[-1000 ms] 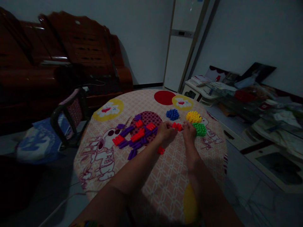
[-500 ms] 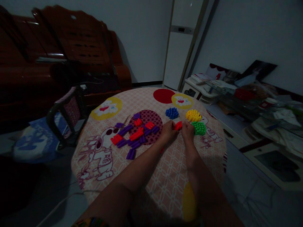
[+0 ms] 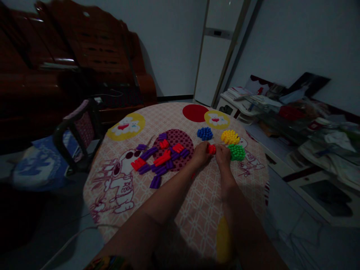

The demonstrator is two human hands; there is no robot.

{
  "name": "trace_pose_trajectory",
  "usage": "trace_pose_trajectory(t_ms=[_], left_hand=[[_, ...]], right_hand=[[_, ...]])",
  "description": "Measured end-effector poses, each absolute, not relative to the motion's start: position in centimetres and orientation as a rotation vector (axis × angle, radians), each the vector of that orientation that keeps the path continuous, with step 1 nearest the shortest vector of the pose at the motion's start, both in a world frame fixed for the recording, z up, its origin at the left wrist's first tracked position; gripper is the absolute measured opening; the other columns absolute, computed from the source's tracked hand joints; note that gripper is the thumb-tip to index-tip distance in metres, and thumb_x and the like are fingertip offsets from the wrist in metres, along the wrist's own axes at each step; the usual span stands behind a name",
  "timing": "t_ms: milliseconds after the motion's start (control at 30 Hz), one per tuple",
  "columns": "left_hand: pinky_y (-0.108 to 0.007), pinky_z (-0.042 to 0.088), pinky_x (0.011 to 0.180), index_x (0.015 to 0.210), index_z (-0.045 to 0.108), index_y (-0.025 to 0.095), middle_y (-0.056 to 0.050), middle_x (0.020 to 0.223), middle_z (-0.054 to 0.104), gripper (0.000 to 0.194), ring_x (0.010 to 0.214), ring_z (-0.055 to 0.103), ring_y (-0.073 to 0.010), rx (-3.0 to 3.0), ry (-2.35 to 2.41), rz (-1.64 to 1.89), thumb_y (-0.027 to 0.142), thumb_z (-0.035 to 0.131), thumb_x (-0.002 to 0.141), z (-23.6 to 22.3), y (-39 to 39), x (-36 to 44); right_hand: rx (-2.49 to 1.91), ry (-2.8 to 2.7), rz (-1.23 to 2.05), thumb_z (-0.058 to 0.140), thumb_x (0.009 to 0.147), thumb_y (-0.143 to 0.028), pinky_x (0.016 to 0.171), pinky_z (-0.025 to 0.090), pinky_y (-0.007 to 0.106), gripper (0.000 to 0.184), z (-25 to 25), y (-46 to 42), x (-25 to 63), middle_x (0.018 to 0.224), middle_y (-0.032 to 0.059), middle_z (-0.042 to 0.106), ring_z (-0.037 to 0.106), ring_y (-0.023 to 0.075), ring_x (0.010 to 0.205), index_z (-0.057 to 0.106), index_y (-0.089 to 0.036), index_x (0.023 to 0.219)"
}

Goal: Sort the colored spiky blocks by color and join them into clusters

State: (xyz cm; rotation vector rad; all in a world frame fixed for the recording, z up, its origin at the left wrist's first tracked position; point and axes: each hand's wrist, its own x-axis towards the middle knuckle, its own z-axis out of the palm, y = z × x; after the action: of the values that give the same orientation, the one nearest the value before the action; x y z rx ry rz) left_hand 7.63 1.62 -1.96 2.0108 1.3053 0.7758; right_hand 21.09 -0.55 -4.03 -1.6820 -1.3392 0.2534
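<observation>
Between my two hands, over the right half of the round table, are red plastic building pieces (image 3: pixel 211 149). My left hand (image 3: pixel 201 153) pinches them from the left, and my right hand (image 3: pixel 223 154) grips them from the right; the fingers partly cover them. Just right of my right hand lies a green cluster of knobbly pieces (image 3: pixel 237 152). A yellow cluster (image 3: pixel 230 137) sits behind it, and a blue cluster (image 3: pixel 204 133) lies beyond my left hand. To the left, loose purple pieces (image 3: pixel 155 182) and red pieces (image 3: pixel 162 158) are scattered. Another red bit (image 3: pixel 193 175) shows beside my left forearm.
A patterned cloth covers the round table (image 3: pixel 180 210). At its left stands a chair with a dark frame (image 3: pixel 66 150). A wooden sofa (image 3: pixel 98 56) is behind, and a cluttered cabinet (image 3: pixel 281 112) stands to the right. A white cable (image 3: pixel 73 238) runs near the front left.
The red pieces have turned slightly between my fingers, and less of them shows now. Both hands stay at nearly the same spot; the camera view has shifted a little.
</observation>
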Motion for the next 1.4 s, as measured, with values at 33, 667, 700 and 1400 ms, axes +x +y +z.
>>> trace_pose_trajectory(t_ms=[33, 667, 700, 1400], left_hand=[[-0.029, 0.046, 0.080, 0.099, 0.064, 0.016, -0.006, 0.099, 0.069, 0.028, 0.087, 0.060, -0.0174, 2.028, 1.309, 0.765, 0.019, 0.075, 0.074, -1.9, 1.7, 7.7], [-0.035, 0.049, 0.093, 0.105, 0.069, 0.016, -0.011, 0.108, 0.071, 0.022, 0.103, 0.065, -0.0250, 2.064, 1.878, 0.723, 0.021, 0.064, 0.084, 2.2, 5.8, -5.4], [-0.035, 0.049, 0.092, 0.104, 0.068, 0.016, -0.011, 0.106, 0.071, 0.020, 0.102, 0.064, -0.0251, 2.019, 1.982, 0.696, 0.023, 0.063, 0.086, 2.3, 5.9, -6.8], [-0.027, 0.048, 0.082, 0.094, 0.074, 0.017, -0.006, 0.094, 0.075, 0.020, 0.084, 0.066, -0.0176, 2.151, 1.322, 0.778, 0.012, 0.061, 0.080, 2.2, 2.2, 0.7]], right_hand=[[-1.690, -1.335, 0.249, 0.039, 0.088, -0.045, 0.069, 0.039, 0.031, 0.044, -4.0, -0.6, 21.0, 0.066, 0.0046, 0.063, 0.055, 0.0196, 0.068, 0.066, -0.018, 0.067], [-1.713, -1.189, 0.217, 0.040, 0.089, -0.045, 0.072, 0.043, 0.032, 0.045, -4.9, -0.3, 21.3, 0.079, 0.0108, 0.072, 0.060, 0.0213, 0.075, 0.073, -0.015, 0.081], [-1.716, -1.203, 0.200, 0.039, 0.089, -0.044, 0.073, 0.043, 0.032, 0.045, -4.8, -0.3, 21.2, 0.079, 0.0110, 0.072, 0.060, 0.0215, 0.075, 0.073, -0.015, 0.081], [-1.715, -1.265, 0.151, 0.038, 0.090, -0.045, 0.068, 0.038, 0.031, 0.044, -4.4, -0.6, 21.1, 0.071, 0.0076, 0.067, 0.053, 0.0190, 0.067, 0.067, -0.017, 0.072]])
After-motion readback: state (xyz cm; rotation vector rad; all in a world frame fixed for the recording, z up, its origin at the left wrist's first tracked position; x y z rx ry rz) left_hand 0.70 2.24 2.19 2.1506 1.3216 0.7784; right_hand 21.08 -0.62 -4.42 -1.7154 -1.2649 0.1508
